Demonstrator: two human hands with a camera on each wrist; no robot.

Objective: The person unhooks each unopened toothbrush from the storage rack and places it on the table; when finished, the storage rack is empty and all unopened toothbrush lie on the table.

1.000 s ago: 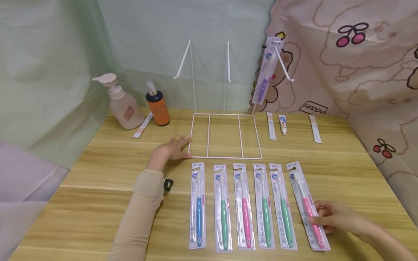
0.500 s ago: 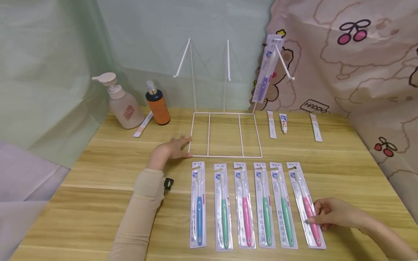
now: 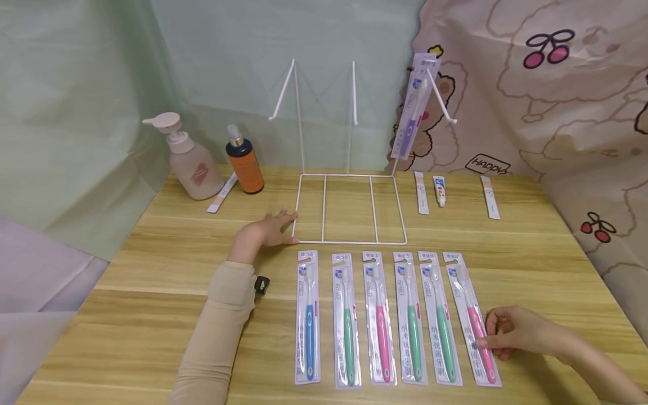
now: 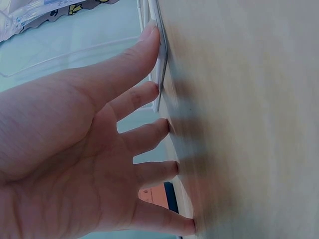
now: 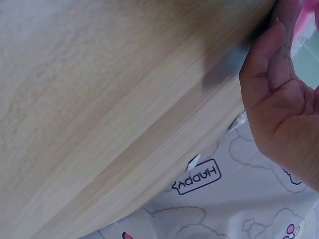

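My left hand (image 3: 275,229) lies flat on the wooden table (image 3: 162,270), its straight fingers touching the front-left corner of a white wire rack (image 3: 349,243). In the left wrist view the fingertips (image 4: 158,36) press against the rack wire (image 4: 160,74). Several packaged toothbrushes lie in a row before the rack, from a blue one (image 3: 308,320) to a pink one (image 3: 468,306) at the right end. My right hand (image 3: 498,333) has curled fingers and pinches that pink pack's right edge with the thumb on top. A purple toothbrush pack (image 3: 412,112) hangs on the rack's right hook.
A pink pump bottle (image 3: 189,160) and an orange bottle (image 3: 244,163) stand at the back left beside a thin sachet (image 3: 221,194). A small toothpaste tube (image 3: 439,191) and two sachets (image 3: 420,194) lie at the back right. Curtains close in the back and right.
My right hand has drawn slightly inward and the pink pack's lower end has slid left, lying straighter in the row. My left hand has stayed put.
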